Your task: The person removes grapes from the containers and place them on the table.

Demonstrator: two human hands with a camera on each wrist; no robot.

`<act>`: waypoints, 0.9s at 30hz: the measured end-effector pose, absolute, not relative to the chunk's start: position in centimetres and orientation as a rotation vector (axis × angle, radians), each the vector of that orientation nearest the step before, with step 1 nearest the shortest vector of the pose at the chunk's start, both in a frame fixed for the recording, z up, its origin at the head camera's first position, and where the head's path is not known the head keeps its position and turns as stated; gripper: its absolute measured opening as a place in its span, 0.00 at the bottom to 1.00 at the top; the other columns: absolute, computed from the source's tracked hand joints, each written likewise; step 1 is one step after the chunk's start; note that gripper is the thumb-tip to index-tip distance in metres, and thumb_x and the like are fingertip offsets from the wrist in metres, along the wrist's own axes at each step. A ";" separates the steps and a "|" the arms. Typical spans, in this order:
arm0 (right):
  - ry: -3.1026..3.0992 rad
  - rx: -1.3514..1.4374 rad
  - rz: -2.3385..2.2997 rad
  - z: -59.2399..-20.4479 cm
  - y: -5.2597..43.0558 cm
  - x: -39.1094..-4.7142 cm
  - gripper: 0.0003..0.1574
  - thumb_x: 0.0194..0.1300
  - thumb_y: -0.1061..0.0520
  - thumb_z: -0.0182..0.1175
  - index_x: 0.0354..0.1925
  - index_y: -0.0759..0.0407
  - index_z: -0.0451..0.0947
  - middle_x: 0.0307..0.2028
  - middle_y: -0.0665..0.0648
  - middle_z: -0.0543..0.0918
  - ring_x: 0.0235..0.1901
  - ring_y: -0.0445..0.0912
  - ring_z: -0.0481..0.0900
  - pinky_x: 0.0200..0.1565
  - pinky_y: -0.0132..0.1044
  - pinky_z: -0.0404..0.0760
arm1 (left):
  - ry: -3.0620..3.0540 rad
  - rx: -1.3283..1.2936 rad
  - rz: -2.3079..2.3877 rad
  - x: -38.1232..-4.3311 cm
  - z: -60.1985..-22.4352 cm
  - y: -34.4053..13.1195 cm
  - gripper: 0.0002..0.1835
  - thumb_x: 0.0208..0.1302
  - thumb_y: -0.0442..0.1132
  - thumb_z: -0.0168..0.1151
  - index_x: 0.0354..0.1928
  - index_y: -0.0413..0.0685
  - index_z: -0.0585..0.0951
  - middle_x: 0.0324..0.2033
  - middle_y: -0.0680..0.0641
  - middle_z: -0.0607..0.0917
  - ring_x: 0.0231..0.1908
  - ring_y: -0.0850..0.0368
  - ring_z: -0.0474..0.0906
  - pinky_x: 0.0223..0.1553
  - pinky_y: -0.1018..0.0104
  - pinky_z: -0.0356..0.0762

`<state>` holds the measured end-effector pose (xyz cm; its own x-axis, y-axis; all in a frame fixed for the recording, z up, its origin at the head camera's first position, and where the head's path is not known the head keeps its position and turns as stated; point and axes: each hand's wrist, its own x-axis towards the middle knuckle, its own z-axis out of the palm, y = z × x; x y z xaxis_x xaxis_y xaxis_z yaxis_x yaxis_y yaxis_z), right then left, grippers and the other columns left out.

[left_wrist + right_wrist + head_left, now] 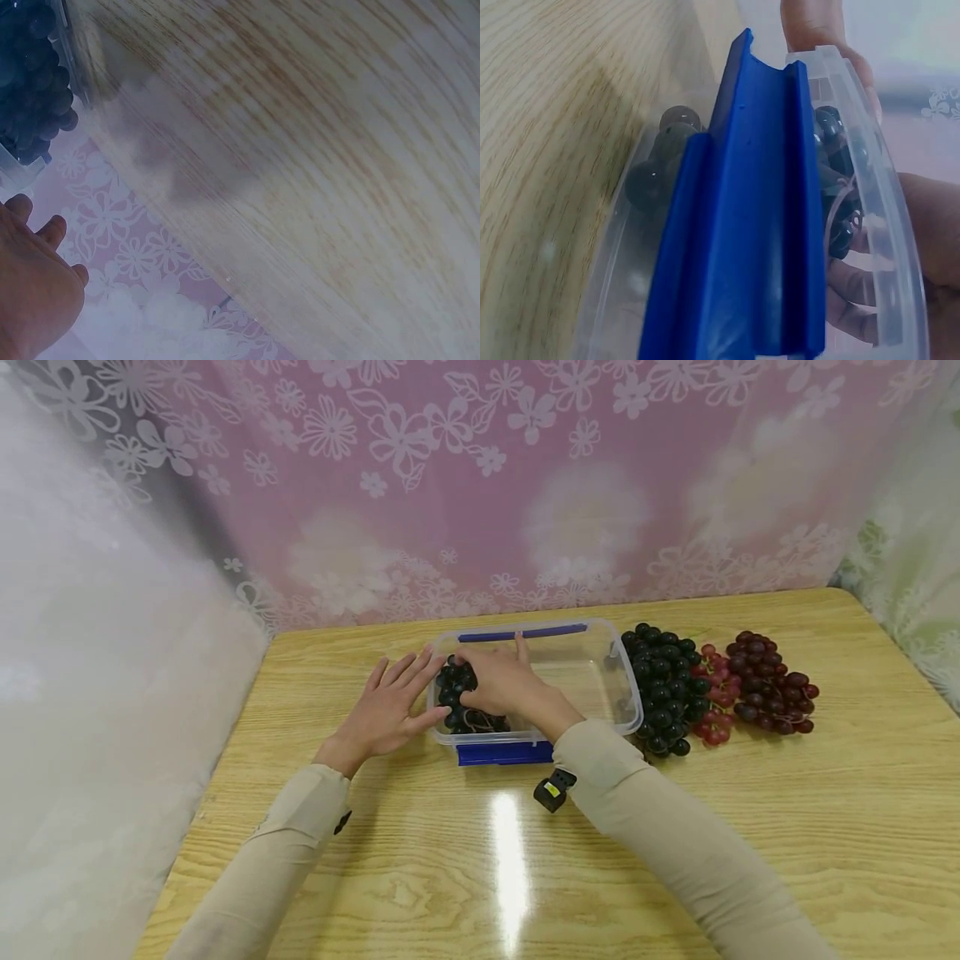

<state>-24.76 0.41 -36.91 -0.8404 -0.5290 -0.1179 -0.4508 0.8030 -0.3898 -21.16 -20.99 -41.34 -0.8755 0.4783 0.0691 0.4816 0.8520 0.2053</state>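
Observation:
A clear plastic box (600, 681) with blue clips stands on the table, lidless. A bunch of black grapes (453, 689) lies inside its left end, stem toward the near wall. My right hand (498, 681) reaches into the box, thumb and index finger curled about these grapes, with another finger raised toward the far wall. My left hand (390, 706) lies at the box's left rim with fingers straight and spread, its fingertips and thumb at the edge. In the right wrist view a blue clip (742, 217) covers part of the grapes and right-hand fingers.
Right of the box lie another bunch of black grapes (663, 685), some red grapes (716, 693) and a dark red bunch (772, 681). The wooden table (420, 860) ends at a pink flowered curtain (480, 510).

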 end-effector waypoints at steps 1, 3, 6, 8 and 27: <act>2.770 -0.760 -0.529 -37.0 0.5 -24.8 0.29 0.61 0.46 0.64 0.58 0.46 0.69 0.50 0.50 0.81 0.58 0.56 0.67 0.65 0.62 0.29 | -3.007 -0.779 -0.339 -21.2 -41.3 -21.0 0.40 0.69 0.69 0.37 0.76 0.63 0.43 0.74 0.54 0.41 0.72 0.51 0.41 0.68 0.46 0.28; 2.760 -0.751 -0.566 -37.3 0.7 -25.0 0.25 0.61 0.46 0.63 0.55 0.46 0.69 0.46 0.49 0.82 0.57 0.55 0.69 0.65 0.62 0.29 | -3.007 -0.780 -0.340 -21.2 -41.4 -21.0 0.40 0.69 0.69 0.37 0.76 0.63 0.43 0.74 0.54 0.42 0.72 0.51 0.41 0.68 0.46 0.28; 2.728 -0.739 -0.630 -37.6 0.9 -25.2 0.24 0.63 0.47 0.61 0.55 0.45 0.68 0.50 0.48 0.81 0.57 0.55 0.68 0.65 0.62 0.28 | -3.007 -0.783 -0.343 -21.2 -41.5 -20.9 0.40 0.69 0.69 0.37 0.76 0.62 0.43 0.74 0.54 0.42 0.72 0.51 0.42 0.68 0.46 0.28; 2.717 -0.737 -0.647 -37.8 1.0 -25.2 0.25 0.65 0.48 0.59 0.59 0.44 0.68 0.56 0.48 0.78 0.59 0.57 0.67 0.64 0.62 0.27 | -3.003 -0.787 -0.341 -21.2 -41.5 -20.9 0.40 0.69 0.69 0.37 0.76 0.62 0.43 0.74 0.54 0.42 0.72 0.51 0.42 0.68 0.46 0.28; 2.710 -0.986 -0.499 -37.1 1.6 -25.2 0.33 0.70 0.51 0.57 0.70 0.44 0.62 0.67 0.48 0.66 0.64 0.54 0.65 0.65 0.61 0.29 | -3.006 -0.777 -0.331 -21.2 -41.5 -20.9 0.41 0.69 0.69 0.37 0.76 0.61 0.43 0.74 0.55 0.41 0.72 0.51 0.42 0.68 0.46 0.29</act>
